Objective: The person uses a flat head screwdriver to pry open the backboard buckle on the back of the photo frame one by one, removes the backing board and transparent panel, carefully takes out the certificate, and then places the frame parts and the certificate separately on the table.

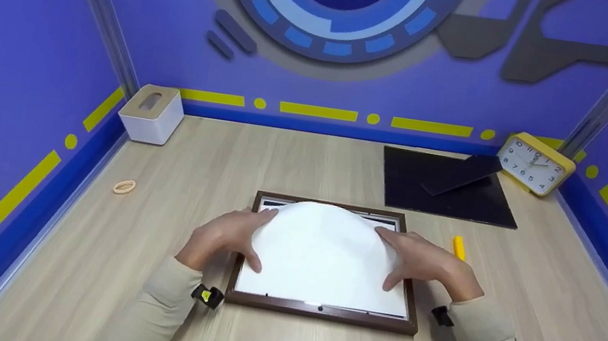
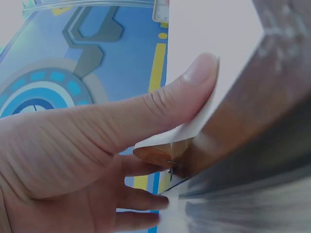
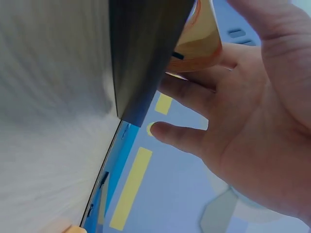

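Note:
A white sheet (image 1: 321,256) bows upward over a dark brown picture frame (image 1: 320,311) that lies on the table. Its far edge arches highest, and in the right wrist view its underside (image 3: 206,41) looks orange-brown. My left hand (image 1: 226,234) grips the sheet's left side, thumb on the white face and fingers around the edge. Opposite it, my right hand (image 1: 422,258) grips the right side, thumb likewise on top. Small dark tabs line the frame's inner border. What lies inside the frame is mostly hidden by the sheet.
A black backing board (image 1: 407,179) with a raised stand flap lies at the back right, beside a yellow clock (image 1: 534,164). A tissue box (image 1: 151,116) stands at the back left. A pale ring (image 1: 125,180) lies left; a yellow stick-like thing (image 1: 459,249) lies behind my right hand.

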{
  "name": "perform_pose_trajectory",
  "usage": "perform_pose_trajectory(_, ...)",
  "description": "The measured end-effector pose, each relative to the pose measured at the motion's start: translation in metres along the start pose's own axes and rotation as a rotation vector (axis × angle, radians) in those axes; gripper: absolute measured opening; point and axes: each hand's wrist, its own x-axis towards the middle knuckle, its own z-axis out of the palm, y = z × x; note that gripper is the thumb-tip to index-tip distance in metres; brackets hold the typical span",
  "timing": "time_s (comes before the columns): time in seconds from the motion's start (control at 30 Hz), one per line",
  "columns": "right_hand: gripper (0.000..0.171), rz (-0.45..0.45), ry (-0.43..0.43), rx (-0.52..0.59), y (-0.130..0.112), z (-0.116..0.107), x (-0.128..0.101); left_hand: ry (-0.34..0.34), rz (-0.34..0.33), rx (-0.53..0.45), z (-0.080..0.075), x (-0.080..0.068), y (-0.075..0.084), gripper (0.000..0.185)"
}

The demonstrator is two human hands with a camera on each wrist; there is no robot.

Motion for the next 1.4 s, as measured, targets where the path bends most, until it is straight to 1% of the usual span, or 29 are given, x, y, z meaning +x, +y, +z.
perform_pose_trajectory(0.1, 0.112, -0.005, 0.017, 0.003, -0.001, 0.0, 0.001, 0.026, -0.017, 0.054, 0.001, 0.0, 0.001, 0.125)
perform_pose_trajectory(0.2, 0.11, -0.014, 0.036, 0.018, 0.0, -0.001, 0.002, 0.049, -0.021, 0.084, 0.002, 0.001, 0.002, 0.126)
perform_pose_trajectory(0.27, 0.109, -0.004, 0.057, 0.05, 0.001, -0.001, 0.003, 0.059, -0.017, 0.078, 0.002, 0.002, 0.002, 0.125)
perform_pose_trajectory(0.33, 0.106, -0.012, 0.093, 0.07, 0.001, 0.0, 0.003, 0.069, -0.006, 0.054, 0.001, 0.002, 0.002, 0.124)
perform_pose_trajectory(0.47, 0.099, -0.037, 0.173, 0.113, 0.002, 0.0, 0.004, 0.106, 0.053, -0.007, 0.0, 0.002, 0.002, 0.119)
perform_pose_trajectory(0.53, 0.096, -0.058, 0.195, 0.123, 0.002, 0.001, 0.005, 0.13, 0.093, -0.023, 0.0, 0.004, 0.001, 0.118)
perform_pose_trajectory(0.63, 0.094, -0.074, 0.226, 0.143, 0.004, 0.001, 0.006, 0.164, 0.14, -0.074, -0.001, 0.007, -0.001, 0.115)
perform_pose_trajectory(0.7, 0.093, -0.079, 0.256, 0.178, 0.008, 0.0, 0.007, 0.177, 0.158, -0.133, -0.002, 0.009, -0.003, 0.114)
perform_pose_trajectory(0.8, 0.094, -0.093, 0.313, 0.268, 0.02, -0.001, 0.009, 0.203, 0.159, -0.246, -0.004, 0.011, -0.008, 0.11)
perform_pose_trajectory(0.9, 0.089, -0.119, 0.362, 0.391, 0.034, -0.001, 0.011, 0.247, 0.134, -0.371, -0.006, 0.011, -0.014, 0.1)
perform_pose_trajectory(0.97, 0.078, -0.151, 0.397, 0.494, 0.042, -0.002, 0.011, 0.27, 0.137, -0.464, -0.007, 0.011, -0.019, 0.089)
perform_pose_trajectory(1.03, 0.062, -0.197, 0.426, 0.593, 0.049, -0.003, 0.011, 0.286, 0.171, -0.564, -0.007, 0.012, -0.023, 0.074)
perform_pose_trajectory(1.1, 0.045, -0.234, 0.438, 0.687, 0.053, -0.003, 0.01, 0.284, 0.224, -0.632, -0.008, 0.012, -0.028, 0.057)
perform_pose_trajectory(1.17, 0.035, -0.249, 0.429, 0.714, 0.056, -0.004, 0.009, 0.268, 0.26, -0.681, -0.008, 0.012, -0.031, 0.044)
perform_pose_trajectory(1.2, 0.033, -0.25, 0.415, 0.713, 0.057, -0.004, 0.009, 0.255, 0.269, -0.689, -0.008, 0.013, -0.033, 0.041)
perform_pose_trajectory(1.27, 0.032, -0.227, 0.384, 0.701, 0.057, -0.004, 0.008, 0.226, 0.268, -0.683, -0.008, 0.013, -0.035, 0.04)
perform_pose_trajectory(1.33, 0.034, -0.202, 0.359, 0.654, 0.052, -0.006, 0.006, 0.186, 0.256, -0.681, -0.009, 0.013, -0.036, 0.044)
perform_pose_trajectory(1.4, 0.036, -0.18, 0.336, 0.614, 0.05, -0.006, 0.006, 0.165, 0.259, -0.656, -0.009, 0.013, -0.036, 0.048)
